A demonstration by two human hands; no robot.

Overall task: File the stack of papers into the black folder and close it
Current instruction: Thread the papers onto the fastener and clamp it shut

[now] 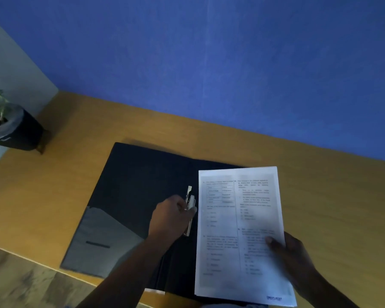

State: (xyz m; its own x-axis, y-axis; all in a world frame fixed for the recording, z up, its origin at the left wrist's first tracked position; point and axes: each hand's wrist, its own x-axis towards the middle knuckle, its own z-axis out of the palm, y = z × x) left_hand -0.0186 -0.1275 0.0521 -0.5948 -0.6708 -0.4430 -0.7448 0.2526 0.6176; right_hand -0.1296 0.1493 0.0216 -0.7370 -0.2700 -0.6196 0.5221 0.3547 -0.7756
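Observation:
The black folder [138,187] lies open on the yellow-brown table [342,207]; its left flap carries a grey pocket [98,241]. Along the spine stands a silver metal clip [189,207], and my left hand [172,216] grips it with the fingers closed around its lever. My right hand [291,252] holds the stack of printed papers [238,232] by its right edge, thumb on top. The stack hovers over the folder's right half and hides most of it.
A potted plant [7,125] in a dark pot stands at the table's far left corner. A blue wall [209,63] runs behind the table. The table's near edge [31,258] crosses the lower left, with wood-pattern floor beyond it.

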